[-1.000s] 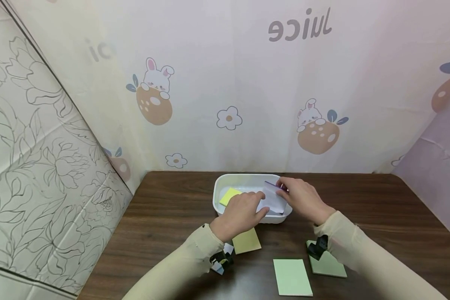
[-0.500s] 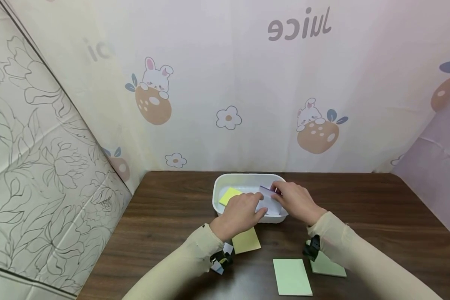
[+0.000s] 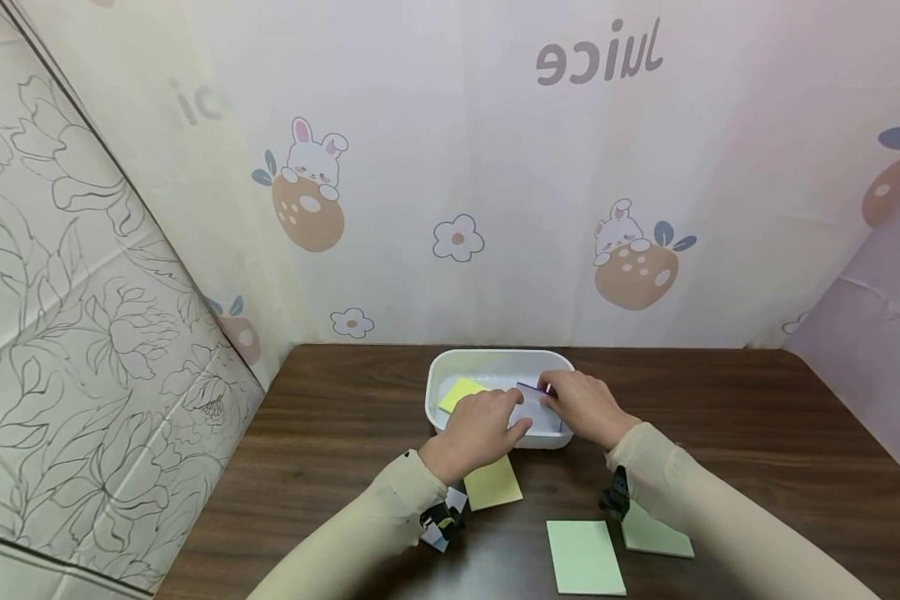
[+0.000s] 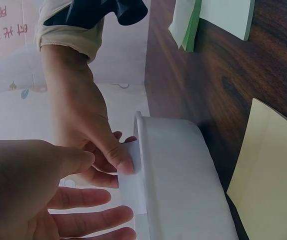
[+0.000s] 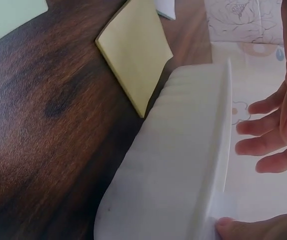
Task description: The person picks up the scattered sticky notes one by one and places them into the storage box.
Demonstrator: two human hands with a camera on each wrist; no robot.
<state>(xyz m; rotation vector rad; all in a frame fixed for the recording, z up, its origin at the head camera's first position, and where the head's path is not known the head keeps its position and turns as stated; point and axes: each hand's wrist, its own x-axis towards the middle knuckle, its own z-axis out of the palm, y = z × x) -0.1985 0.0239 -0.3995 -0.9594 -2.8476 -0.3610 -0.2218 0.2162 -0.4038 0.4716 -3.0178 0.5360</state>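
A white plastic bin [image 3: 547, 440] stands at the back of the table. My right hand [image 3: 587, 408] pinches the upper edge of a pale lavender sticky note pad [image 3: 528, 408], which is tilted down inside the bin. The left wrist view shows the thumb on the pad's [image 4: 131, 195] face near the bin's rim. My left hand [image 3: 474, 429] hovers over the bin's front left with its fingers apart, holding nothing. A bright yellow sticky note pad [image 3: 461, 392] lies in the bin's left part, partly hidden by that hand.
In front of the bin lies a dull yellow pad [image 3: 493, 485]. A pale green pad [image 3: 587, 557] is nearer, with a darker green pad [image 3: 654, 533] beside it under my right sleeve. Bluish pads [image 3: 435, 537] are partly covered by the left wrist camera. A patterned curtain [image 3: 390, 183] hangs behind.
My right hand has moved left and lower with the lavender sticky note pad, which sits deeper in the bin. The left hand has barely moved.
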